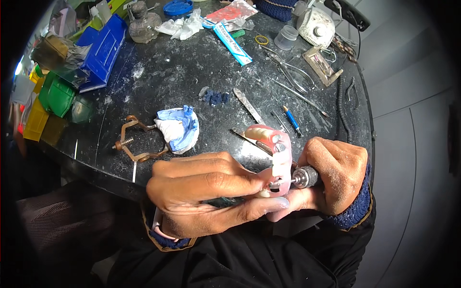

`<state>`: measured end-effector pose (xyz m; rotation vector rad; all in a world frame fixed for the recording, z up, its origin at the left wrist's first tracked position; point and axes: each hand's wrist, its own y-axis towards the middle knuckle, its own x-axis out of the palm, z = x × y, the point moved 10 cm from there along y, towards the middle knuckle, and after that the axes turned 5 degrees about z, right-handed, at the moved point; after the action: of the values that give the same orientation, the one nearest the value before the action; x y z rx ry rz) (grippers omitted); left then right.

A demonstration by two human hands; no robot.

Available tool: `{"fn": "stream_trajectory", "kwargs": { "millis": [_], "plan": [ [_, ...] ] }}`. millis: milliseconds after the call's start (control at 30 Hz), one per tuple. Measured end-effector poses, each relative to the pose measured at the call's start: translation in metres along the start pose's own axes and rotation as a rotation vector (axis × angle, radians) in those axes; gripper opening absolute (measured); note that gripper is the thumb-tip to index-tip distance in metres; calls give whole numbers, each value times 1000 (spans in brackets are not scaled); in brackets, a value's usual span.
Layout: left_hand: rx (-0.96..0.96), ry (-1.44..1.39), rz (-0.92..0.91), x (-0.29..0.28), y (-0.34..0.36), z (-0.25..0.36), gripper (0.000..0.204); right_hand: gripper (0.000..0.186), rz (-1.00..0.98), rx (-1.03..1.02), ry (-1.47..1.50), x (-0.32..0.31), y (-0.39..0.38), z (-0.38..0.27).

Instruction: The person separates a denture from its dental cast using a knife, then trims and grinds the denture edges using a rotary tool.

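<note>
My left hand (204, 192) is closed on a pink denture (282, 163) with pale teeth and metal parts, pinching its near end between thumb and fingers. The arch stands on edge, tilted up. In my right hand (338, 173) a rotary handpiece (306, 177) is gripped, its metal nose pointing left. The thin bit reaches the near part of the denture; whether it touches is hard to make out. White dust coats both hands. Left of the denture, a plaster dental cast (177, 129) with blue material lies on the table beside a brass articulator (129, 139).
Past the hands lie a flat metal spatula (248, 106), a blue pencil (291, 121), pliers (290, 72) and dark blue crumbs (214, 97). Blue bins (103, 53) and green bins (57, 93) stand at left. A white control box (316, 28) sits far right, its coiled cord (342, 108) running along the table edge.
</note>
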<state>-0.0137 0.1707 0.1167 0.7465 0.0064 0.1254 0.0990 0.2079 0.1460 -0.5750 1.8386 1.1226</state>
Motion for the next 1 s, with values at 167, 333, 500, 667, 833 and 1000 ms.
{"fn": "stream_trajectory", "kwargs": {
  "millis": [167,333,500,667,833,1000],
  "plan": [
    [-36,10,7,-1,1,2,23,64,-23,23,-10,-1,1,3],
    [-170,-59,185,-12,-6,-10,25,61,6,36,0,-12,5,11],
    [-50,112,102,-12,2,4,28,35,-15,177,354,-23,10,16],
    [41,235,160,-13,-2,15,33,28,163,-334,160,-33,-1,-35],
    [97,273,164,-11,-3,13,33,26,177,-358,-66,-22,0,-39],
    [152,299,104,0,-4,13,32,18,168,-339,-148,-20,-3,-45]
  ]
}}
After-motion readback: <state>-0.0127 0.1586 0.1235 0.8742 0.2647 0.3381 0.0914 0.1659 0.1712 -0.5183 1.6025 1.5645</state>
